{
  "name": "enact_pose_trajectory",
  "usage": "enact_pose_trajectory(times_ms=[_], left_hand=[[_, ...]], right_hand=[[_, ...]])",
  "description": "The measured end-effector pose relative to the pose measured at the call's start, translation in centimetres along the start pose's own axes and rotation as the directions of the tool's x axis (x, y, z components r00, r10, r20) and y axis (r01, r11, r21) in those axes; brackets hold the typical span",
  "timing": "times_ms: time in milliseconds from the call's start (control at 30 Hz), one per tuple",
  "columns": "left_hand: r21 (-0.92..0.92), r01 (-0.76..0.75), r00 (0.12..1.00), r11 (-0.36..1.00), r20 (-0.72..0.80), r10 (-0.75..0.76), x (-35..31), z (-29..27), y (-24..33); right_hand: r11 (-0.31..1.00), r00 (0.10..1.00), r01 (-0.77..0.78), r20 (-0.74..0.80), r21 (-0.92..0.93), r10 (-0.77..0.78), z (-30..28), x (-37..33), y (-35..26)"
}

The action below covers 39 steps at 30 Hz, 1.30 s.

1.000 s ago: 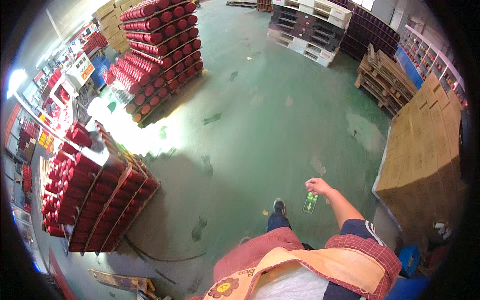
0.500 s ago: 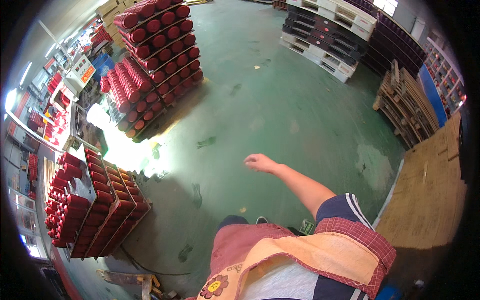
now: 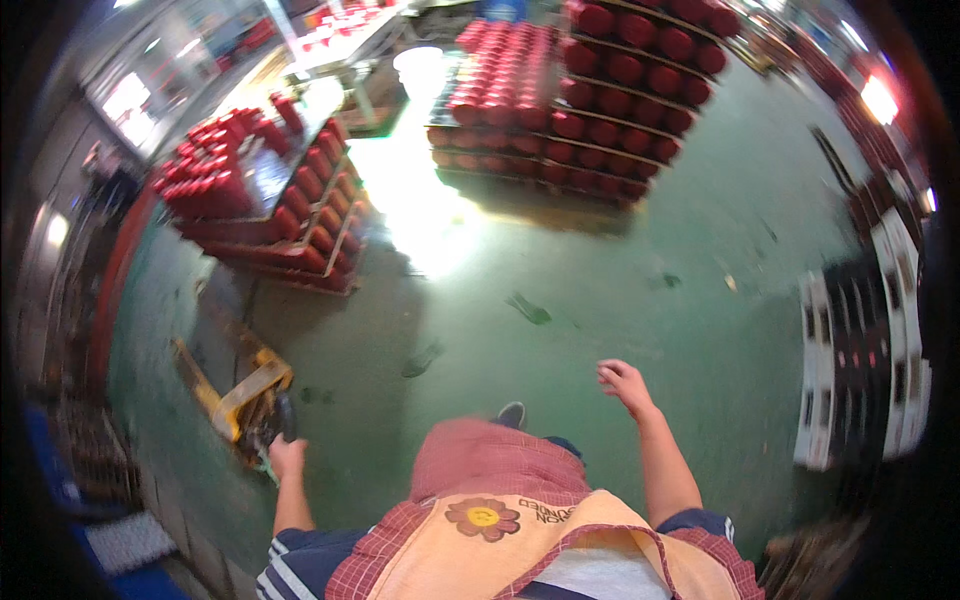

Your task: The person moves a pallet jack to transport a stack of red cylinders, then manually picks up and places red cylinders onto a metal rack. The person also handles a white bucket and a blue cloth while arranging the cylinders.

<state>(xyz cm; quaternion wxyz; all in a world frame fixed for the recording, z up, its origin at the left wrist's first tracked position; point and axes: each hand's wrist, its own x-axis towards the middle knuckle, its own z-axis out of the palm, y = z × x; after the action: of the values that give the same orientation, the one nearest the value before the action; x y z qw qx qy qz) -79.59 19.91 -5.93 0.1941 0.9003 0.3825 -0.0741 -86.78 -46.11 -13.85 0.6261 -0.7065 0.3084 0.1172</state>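
My left hand (image 3: 287, 455) hangs at the lower left, overlapping the near end of a yellow pallet truck (image 3: 240, 402) in the picture. Blur hides its fingers, and I cannot tell whether it touches the truck. My right hand (image 3: 622, 385) is held out over the green floor, holding nothing, its fingers loosely bent and apart. Past the pallet truck stands a stack of red cylinders (image 3: 208, 185) in layers between thin boards. A larger layered stack of red cylinders (image 3: 625, 68) stands at the far middle.
Black and white plastic pallets (image 3: 850, 360) are piled at the right. A white bucket (image 3: 418, 68) stands between the red stacks, near a brightly lit floor patch. Wooden pallets (image 3: 815, 560) lie at the lower right. Blue crates (image 3: 125, 540) sit at the lower left.
The view has turned left, so the red stacks have shifted right and upward. My left hand and the yellow pallet truck have come into view; the right hand stays out in front.
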Motion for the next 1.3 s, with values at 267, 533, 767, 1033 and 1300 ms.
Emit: enact_pose_trajectory(times_ms=[267,533,767,1033,1300], left_hand=[[0.012,0.066,0.996,0.998,-0.068,-0.065,-21.1,7.2,9.7],[-0.003,0.103,0.990,0.995,-0.099,-0.103,-41.1,11.6,18.3],[-0.181,-0.214,0.934,0.960,-0.325,0.147,-55.2,5.8,18.7],[-0.110,-0.166,0.571,0.980,-0.821,0.005,-66.7,-2.4,-1.6],[-0.645,-0.617,0.370,0.451,-0.743,-0.558,-56.4,-1.9,-17.5]], right_hand=[[0.926,0.875,0.304,0.450,-0.223,-0.179,-6.4,14.4,-6.1],[0.332,-0.172,0.885,0.894,0.325,-0.414,3.2,7.2,-14.8],[0.245,-0.533,0.695,0.713,0.676,-0.456,7.0,-3.8,-15.4],[0.168,-0.367,0.579,0.439,0.798,-0.820,7.6,-16.6,-15.3],[0.434,0.164,0.792,0.536,0.429,-0.828,5.7,-26.9,-14.0]])
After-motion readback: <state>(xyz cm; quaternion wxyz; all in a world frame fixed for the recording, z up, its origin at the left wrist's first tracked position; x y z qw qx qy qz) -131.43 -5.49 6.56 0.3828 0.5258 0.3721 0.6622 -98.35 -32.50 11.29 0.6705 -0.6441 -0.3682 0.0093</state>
